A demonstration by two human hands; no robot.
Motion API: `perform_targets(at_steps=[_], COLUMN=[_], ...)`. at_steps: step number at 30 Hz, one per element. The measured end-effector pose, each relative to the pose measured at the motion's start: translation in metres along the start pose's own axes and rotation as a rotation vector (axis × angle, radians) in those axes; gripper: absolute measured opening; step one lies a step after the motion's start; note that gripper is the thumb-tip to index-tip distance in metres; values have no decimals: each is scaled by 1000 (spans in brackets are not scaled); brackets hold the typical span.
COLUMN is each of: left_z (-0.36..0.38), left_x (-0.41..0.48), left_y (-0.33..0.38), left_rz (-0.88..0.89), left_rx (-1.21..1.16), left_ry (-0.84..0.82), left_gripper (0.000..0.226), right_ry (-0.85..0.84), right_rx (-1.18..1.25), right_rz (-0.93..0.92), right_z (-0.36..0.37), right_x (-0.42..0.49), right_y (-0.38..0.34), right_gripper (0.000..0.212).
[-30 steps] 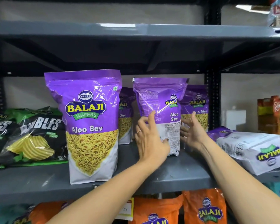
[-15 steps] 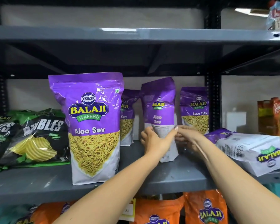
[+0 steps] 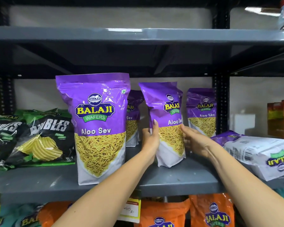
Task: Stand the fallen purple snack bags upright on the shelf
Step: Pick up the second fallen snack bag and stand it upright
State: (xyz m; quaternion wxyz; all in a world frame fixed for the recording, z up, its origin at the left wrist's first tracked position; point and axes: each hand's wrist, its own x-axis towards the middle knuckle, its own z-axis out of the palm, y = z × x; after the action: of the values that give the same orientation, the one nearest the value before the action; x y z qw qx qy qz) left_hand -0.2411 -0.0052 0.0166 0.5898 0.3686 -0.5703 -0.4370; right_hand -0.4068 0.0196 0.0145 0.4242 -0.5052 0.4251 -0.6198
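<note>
I had both hands on a purple snack bag (image 3: 164, 112) standing on the grey shelf (image 3: 179, 181). My left hand (image 3: 150, 140) curled around its left edge, thumb up along the front, and my right hand (image 3: 193, 140) pressed flat, fingers spread, against its right side. The bag stood upright, turned slightly to the right. A larger purple bag (image 3: 97, 125) stood well to its left, two more stood behind, and one fallen purple bag (image 3: 259, 154) lay flat on the right.
</note>
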Motion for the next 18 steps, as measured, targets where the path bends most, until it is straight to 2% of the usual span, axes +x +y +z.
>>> perform_targets(at_steps=[3,9,18], left_z=[-5,-10,-23], left_x=[-1,-9,-24], left_y=[-2,-3,-4], left_rz=[54,67,113], left_rx=[-26,-20,-39], left_ry=[78,125,125], left_gripper=[51,64,71], right_ry=[44,138,152], right_rx=[-2,-154,-249], right_rz=[-53,-126,-179], right_z=[2,5,16], right_x=[-8,-30,-65], right_y=[-1,2,-4], right_gripper=[39,76,86])
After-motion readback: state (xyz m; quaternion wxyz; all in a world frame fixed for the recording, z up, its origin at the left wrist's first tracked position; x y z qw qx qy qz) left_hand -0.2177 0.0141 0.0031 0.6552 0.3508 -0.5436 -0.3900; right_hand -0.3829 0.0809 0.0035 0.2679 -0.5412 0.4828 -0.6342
